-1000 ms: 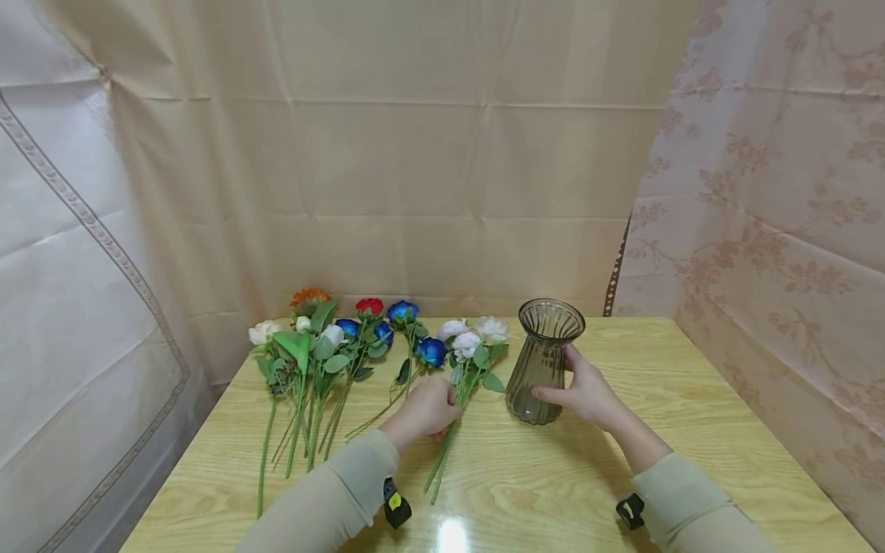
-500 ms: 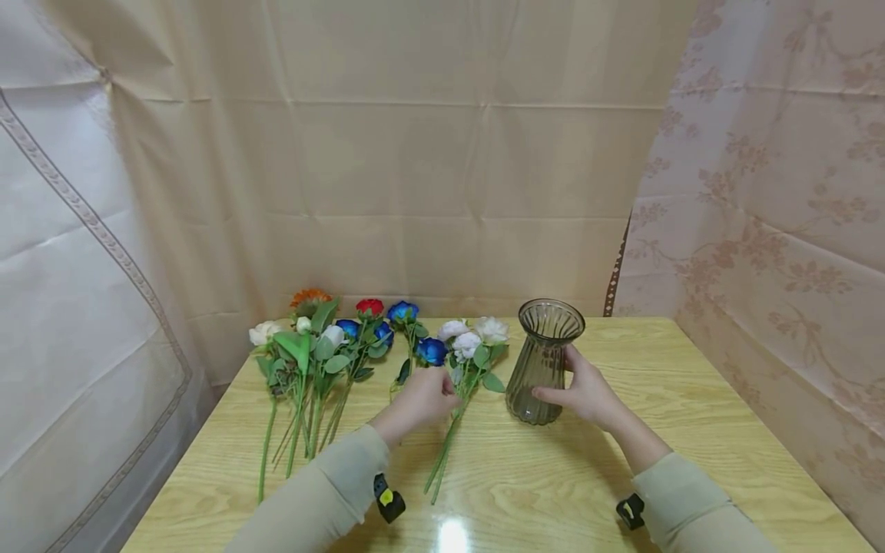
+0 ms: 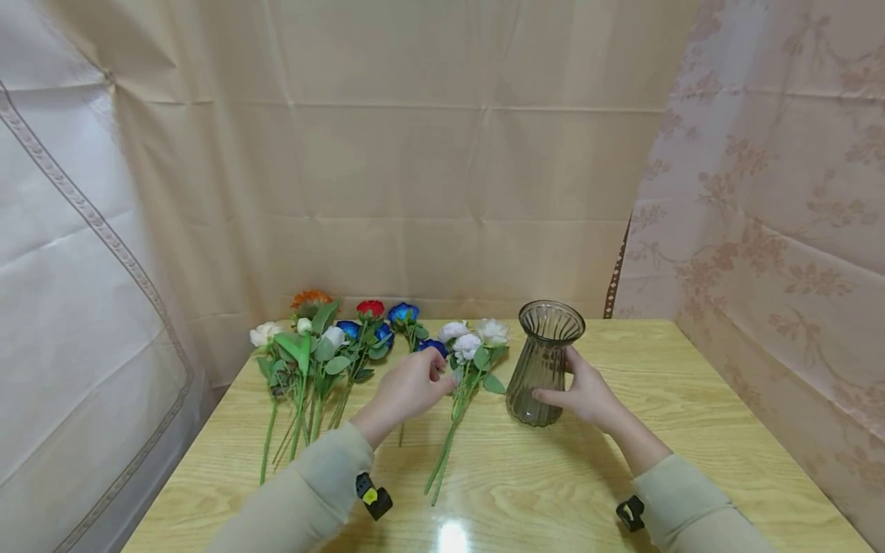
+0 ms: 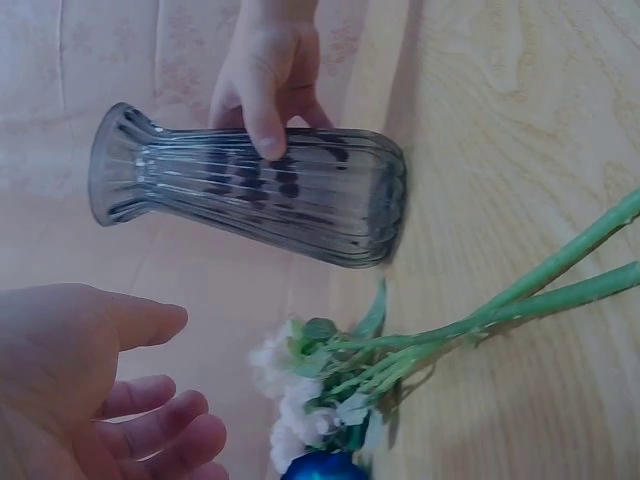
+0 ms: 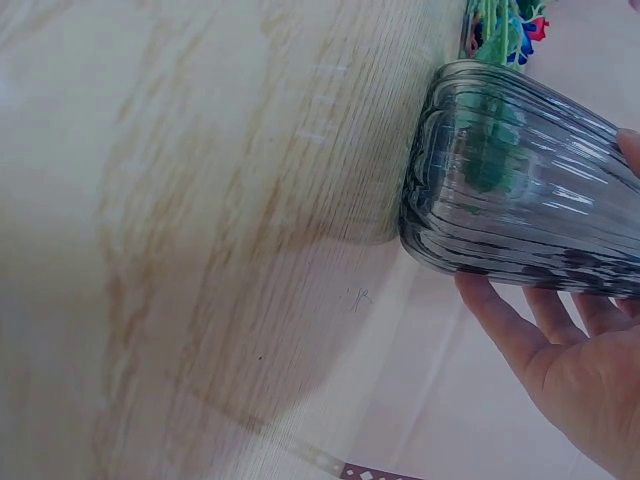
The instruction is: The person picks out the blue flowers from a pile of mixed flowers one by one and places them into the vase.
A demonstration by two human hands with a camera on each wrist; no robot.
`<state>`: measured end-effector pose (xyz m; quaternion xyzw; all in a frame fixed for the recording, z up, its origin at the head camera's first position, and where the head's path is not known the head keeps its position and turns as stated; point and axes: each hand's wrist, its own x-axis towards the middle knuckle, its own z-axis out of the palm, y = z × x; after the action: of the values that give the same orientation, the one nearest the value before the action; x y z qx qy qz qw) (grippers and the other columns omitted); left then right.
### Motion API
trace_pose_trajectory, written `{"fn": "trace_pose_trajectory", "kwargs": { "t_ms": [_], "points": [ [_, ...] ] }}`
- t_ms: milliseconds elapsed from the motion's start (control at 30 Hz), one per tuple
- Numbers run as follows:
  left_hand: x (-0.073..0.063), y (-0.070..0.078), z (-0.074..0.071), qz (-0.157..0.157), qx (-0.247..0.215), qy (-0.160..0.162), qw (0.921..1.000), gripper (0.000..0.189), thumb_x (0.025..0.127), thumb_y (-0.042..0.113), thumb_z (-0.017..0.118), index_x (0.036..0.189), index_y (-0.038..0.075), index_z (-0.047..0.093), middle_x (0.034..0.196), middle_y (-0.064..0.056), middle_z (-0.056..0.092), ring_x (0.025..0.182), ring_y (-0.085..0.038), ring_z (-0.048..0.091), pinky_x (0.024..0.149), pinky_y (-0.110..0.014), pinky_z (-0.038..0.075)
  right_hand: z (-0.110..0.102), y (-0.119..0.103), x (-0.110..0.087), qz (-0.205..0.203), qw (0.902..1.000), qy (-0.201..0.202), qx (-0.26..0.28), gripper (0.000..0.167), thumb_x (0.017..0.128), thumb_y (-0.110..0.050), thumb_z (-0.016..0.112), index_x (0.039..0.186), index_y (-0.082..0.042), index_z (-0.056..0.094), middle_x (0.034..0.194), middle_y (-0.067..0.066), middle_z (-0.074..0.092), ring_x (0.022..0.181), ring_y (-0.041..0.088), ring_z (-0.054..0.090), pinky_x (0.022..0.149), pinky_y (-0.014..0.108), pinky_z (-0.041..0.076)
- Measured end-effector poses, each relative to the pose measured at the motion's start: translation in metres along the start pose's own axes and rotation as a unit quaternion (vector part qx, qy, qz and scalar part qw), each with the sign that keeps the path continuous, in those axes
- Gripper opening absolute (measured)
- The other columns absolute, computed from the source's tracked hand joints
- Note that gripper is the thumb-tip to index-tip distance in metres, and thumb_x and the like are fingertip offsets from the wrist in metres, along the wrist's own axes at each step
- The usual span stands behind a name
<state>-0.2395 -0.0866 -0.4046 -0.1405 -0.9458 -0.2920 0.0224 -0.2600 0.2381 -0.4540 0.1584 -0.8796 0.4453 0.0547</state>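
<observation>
A ribbed, smoky glass vase (image 3: 538, 378) with a flared rim stands upright on the table. My right hand (image 3: 586, 390) holds its side, the thumb across the front and the fingers behind. In the right wrist view the fingers of that hand (image 5: 585, 370) lie along the glass (image 5: 530, 190). My left hand (image 3: 412, 388) is above the table, left of a bunch of white flowers (image 3: 467, 346). The left wrist view shows this hand (image 4: 90, 390) with loosely bent fingers and nothing in it. Behind it, a blue flower (image 3: 432, 347) is partly hidden.
Several flowers lie to the left: an orange one (image 3: 311, 298), a red one (image 3: 370, 308), blue ones such as the far blue flower (image 3: 403, 312), and a cream one (image 3: 265, 333). They rest on the wooden table (image 3: 553, 491), with a beige curtain (image 3: 415, 192) behind.
My left hand has moved left and a little away from me, off the white flowers' stems, and its fingers have loosened. The right hand and the vase have stayed in place.
</observation>
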Motion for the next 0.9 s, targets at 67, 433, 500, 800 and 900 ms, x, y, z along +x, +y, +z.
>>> {"fn": "trace_pose_trajectory", "kwargs": {
  "t_ms": [67, 433, 500, 800, 900],
  "points": [
    [-0.001, 0.000, -0.005, 0.000, 0.001, 0.007, 1.0000, 0.039, 0.096, 0.046, 0.070, 0.117, 0.013, 0.065, 0.093, 0.005, 0.061, 0.073, -0.013, 0.057, 0.064, -0.033, 0.049, 0.000, 0.000, 0.000, 0.001, 1.0000, 0.000, -0.001, 0.095, 0.082, -0.031, 0.088, 0.154, -0.003, 0.032, 0.140, 0.026, 0.053, 0.130, 0.048, 0.048, 0.105, 0.065, 0.038],
    [-0.007, -0.010, -0.028, 0.005, 0.045, 0.045, 0.9980, 0.039, 0.093, 0.046, 0.073, 0.116, 0.015, 0.067, 0.111, -0.003, 0.066, 0.093, -0.018, 0.062, 0.078, -0.041, 0.053, 0.000, -0.001, -0.001, -0.008, 1.0000, 0.002, -0.004, 0.096, 0.081, -0.033, 0.088, 0.154, -0.003, 0.032, 0.139, 0.025, 0.054, 0.129, 0.047, 0.050, 0.106, 0.065, 0.038],
    [-0.008, -0.012, -0.032, 0.000, 0.052, 0.050, 0.9974, 0.041, 0.093, 0.047, 0.073, 0.118, 0.016, 0.067, 0.114, -0.002, 0.065, 0.099, -0.019, 0.063, 0.081, -0.042, 0.054, 0.001, -0.001, -0.001, -0.007, 1.0000, 0.003, -0.005, 0.096, 0.081, -0.033, 0.088, 0.154, -0.004, 0.032, 0.139, 0.025, 0.054, 0.129, 0.047, 0.050, 0.105, 0.064, 0.039],
    [-0.008, -0.022, -0.047, -0.014, 0.082, 0.048, 0.9954, 0.050, 0.093, 0.049, 0.072, 0.127, 0.013, 0.064, 0.121, -0.006, 0.064, 0.105, -0.026, 0.064, 0.082, -0.047, 0.054, 0.000, 0.000, -0.001, -0.009, 1.0000, 0.000, -0.002, 0.096, 0.081, -0.032, 0.088, 0.154, -0.004, 0.032, 0.139, 0.025, 0.054, 0.129, 0.048, 0.050, 0.104, 0.065, 0.039],
    [-0.008, -0.028, -0.050, -0.022, 0.082, 0.042, 0.9955, 0.053, 0.093, 0.049, 0.072, 0.130, 0.013, 0.063, 0.122, -0.008, 0.064, 0.105, -0.027, 0.064, 0.083, -0.047, 0.054, 0.000, 0.001, 0.000, -0.006, 1.0000, -0.001, -0.003, 0.097, 0.081, -0.033, 0.088, 0.155, -0.005, 0.032, 0.141, 0.025, 0.054, 0.130, 0.047, 0.049, 0.104, 0.065, 0.039]
  ]
}}
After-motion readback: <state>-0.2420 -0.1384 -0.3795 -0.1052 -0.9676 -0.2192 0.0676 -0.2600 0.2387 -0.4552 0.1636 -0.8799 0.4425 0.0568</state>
